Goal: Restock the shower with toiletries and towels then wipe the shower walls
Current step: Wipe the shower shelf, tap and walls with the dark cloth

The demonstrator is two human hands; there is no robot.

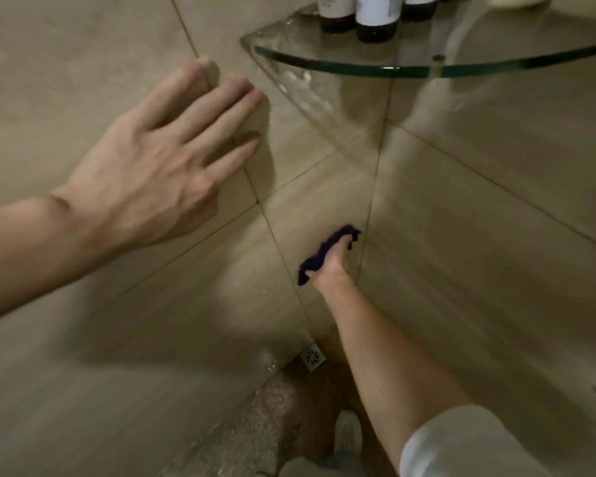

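Observation:
My left hand (159, 160) lies flat and open against the beige tiled wall (83, 63) at the left, fingers spread and pointing toward the corner. Low in the corner, my right hand (334, 266) presses a dark purple cloth (324, 253) against the left wall tile, just left of the corner seam. The cloth is bunched under the fingers, which are mostly hidden by it. Above, a glass corner shelf (427, 68) carries dark toiletry bottles with white labels (375, 15).
The right tiled wall (496, 235) meets the left one at the corner seam. A square metal floor drain (312, 356) sits on the brown speckled floor (283, 407) below. A light shoe (348, 432) shows at the bottom.

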